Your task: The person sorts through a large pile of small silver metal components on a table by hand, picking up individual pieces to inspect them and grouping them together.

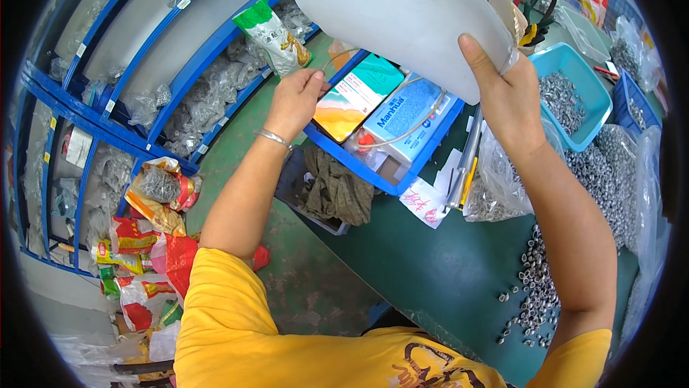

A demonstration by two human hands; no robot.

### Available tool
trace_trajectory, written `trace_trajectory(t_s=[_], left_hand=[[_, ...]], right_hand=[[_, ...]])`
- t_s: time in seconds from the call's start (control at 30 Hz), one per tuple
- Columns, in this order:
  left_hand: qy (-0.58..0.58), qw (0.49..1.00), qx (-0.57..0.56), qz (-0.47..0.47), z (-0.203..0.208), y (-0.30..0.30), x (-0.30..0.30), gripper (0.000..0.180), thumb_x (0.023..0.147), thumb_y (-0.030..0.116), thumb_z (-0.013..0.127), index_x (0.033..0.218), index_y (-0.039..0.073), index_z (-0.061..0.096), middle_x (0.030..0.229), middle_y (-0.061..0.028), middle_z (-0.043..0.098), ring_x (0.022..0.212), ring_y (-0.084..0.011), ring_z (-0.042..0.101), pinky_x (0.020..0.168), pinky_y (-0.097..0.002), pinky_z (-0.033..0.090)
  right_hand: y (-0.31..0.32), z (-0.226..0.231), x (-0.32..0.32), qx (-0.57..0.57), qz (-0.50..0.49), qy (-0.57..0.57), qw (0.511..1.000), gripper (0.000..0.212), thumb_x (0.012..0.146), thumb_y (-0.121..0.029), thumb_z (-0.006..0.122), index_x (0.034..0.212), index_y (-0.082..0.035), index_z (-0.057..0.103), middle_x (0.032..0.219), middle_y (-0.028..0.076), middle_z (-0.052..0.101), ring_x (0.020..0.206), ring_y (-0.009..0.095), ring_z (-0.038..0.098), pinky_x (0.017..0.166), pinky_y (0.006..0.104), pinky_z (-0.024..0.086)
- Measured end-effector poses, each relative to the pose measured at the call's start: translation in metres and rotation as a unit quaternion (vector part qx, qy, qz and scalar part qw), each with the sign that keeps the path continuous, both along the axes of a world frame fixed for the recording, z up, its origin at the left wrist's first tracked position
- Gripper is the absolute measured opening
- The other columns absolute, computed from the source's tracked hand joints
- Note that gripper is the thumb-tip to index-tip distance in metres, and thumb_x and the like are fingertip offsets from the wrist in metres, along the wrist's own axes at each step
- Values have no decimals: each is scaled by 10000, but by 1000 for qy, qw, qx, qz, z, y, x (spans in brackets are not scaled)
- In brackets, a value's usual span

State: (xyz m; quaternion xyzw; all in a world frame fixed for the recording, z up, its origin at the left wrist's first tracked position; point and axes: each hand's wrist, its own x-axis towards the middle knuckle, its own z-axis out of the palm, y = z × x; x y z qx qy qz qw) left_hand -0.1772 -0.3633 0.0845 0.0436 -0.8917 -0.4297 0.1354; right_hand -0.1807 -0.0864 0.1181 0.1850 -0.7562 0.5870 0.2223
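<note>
My right hand [506,94] grips the edge of a large whitish, translucent plastic piece [391,15], thumb on its face. The piece is raised and tilted over the far side of the table; its full shape runs out of view. My left hand [298,101] has thumb and fingers pinched on a thin beige cable [336,57] beside the left edge of a phone [359,97] with a lit, colourful screen. The phone leans over a blue tray [391,187]. A blue-and-white packet [409,122] lies in the tray, with the cable looping across it.
Loose metal parts [535,287] are spread on the green table [423,273]. At right stand a turquoise bin [574,137] of small parts and bulging clear bags [617,187]. A grey bin with dark cloth [337,187] sits below the tray. Blue shelving [136,129] fills the left.
</note>
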Motion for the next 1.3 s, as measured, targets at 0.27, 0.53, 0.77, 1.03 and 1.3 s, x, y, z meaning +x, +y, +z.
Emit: trace_trajectory(t_s=[0.27, 0.53, 0.77, 1.03, 1.3], left_hand=[[-7, 1000, 3, 1, 2, 1, 1, 298, 903, 185, 473, 1054, -55, 563, 886, -110, 644, 787, -140, 591, 727, -255, 459], [4, 944, 330, -7, 24, 2, 13, 577, 933, 415, 308, 1192, -89, 415, 1081, -213, 574, 991, -266, 570, 802, -314, 463], [-2, 823, 542, -170, 54, 12, 27, 838, 865, 607, 285, 1346, -61, 129, 1260, -341, 357, 1152, -403, 432, 909, -454, 414], [91, 796, 592, -89, 54, 15, 26, 623, 876, 552, 336, 1208, 33, 430, 1215, -145, 485, 1124, -305, 453, 982, -430, 331], [38, 743, 649, -160, 41, -9, 31, 591, 859, 476, 436, 1161, -32, 454, 1158, -208, 516, 1075, -324, 492, 956, -436, 363]], right_hand=[[-3, 2, 5, -7, 11, -27, 1000, 329, 883, -294, 532, 995, 11, 583, 744, 134, 622, 659, 147, 547, 646, 293, 454], [-5, -5, 11, 82, -14, 33, 996, 218, 841, -196, 559, 965, -19, 591, 771, 214, 595, 699, 334, 594, 627, 347, 468], [-6, -15, 16, 106, -12, 94, 990, 242, 755, -83, 563, 995, -53, 578, 864, 193, 606, 796, 364, 591, 677, 382, 482], [10, -34, 41, 282, 109, 193, 933, 424, 630, -29, 651, 1038, -44, 538, 1091, 139, 541, 995, 319, 519, 850, 383, 433], [82, -44, 120, 250, 22, 115, 961, 318, 690, 52, 611, 999, -3, 567, 1101, 175, 538, 978, 344, 537, 833, 400, 441]])
